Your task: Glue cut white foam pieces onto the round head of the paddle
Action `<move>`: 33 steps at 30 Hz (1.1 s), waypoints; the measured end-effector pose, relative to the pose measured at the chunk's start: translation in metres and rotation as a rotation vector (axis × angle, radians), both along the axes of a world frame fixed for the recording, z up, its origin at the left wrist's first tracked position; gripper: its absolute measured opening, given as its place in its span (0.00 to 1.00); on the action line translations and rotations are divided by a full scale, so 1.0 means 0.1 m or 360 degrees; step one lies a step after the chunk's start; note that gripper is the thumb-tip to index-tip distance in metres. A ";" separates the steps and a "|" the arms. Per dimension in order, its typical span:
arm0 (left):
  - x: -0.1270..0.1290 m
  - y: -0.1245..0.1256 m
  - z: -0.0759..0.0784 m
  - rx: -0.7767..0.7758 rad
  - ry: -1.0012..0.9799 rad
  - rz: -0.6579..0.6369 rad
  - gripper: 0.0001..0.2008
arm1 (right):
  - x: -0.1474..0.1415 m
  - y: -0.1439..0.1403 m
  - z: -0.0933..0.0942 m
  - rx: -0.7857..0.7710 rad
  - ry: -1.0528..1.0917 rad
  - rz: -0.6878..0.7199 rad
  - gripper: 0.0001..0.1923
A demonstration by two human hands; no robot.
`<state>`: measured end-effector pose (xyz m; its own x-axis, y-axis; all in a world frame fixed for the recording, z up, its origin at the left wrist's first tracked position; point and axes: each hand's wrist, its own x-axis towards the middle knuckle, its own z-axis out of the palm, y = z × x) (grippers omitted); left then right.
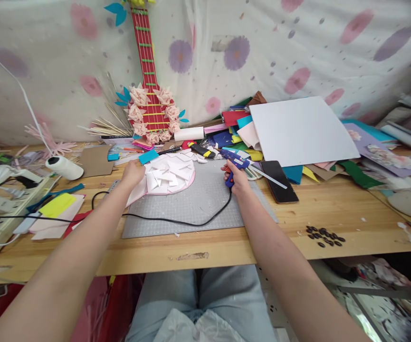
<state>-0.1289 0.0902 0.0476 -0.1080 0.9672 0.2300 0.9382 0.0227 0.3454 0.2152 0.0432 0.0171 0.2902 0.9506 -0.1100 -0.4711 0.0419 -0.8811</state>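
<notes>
the right hand (235, 178) is closed around the grip of a blue glue gun (240, 163), held over the right part of a grey cutting mat (194, 207); a pale glue stick (271, 177) projects from the rear of the tool toward the right. its black cord (176, 221) runs down and then left across the mat, passing the left forearm. the left hand (133, 175) is at the left end of a pink-edged piece (171, 175), fingers bent; whether it grips anything cannot be told. that piece lies on the upper left of the mat, its face covered with overlapping folded white paper. a small blue piece (148, 156) is just beside the left fingers. a dark phone (279, 181) rests right of the mat. a red guitar-shaped ornament (150, 107) with pale pink paper roses stands behind the work. black oval pieces (324, 236) are grouped near the front edge, at right.
</notes>
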 end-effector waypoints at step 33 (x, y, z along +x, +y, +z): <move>1.71 -0.32 0.00 0.0368 -0.0498 -0.0607 0.08 | 0.07 0.04 0.02 0.0008 0.0169 -0.0041 0.14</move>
<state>0.0426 0.0585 0.0480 0.1429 0.8792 0.4545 0.7166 -0.4087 0.5653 0.2219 0.0475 0.0191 0.3016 0.9436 -0.1369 -0.5605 0.0593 -0.8261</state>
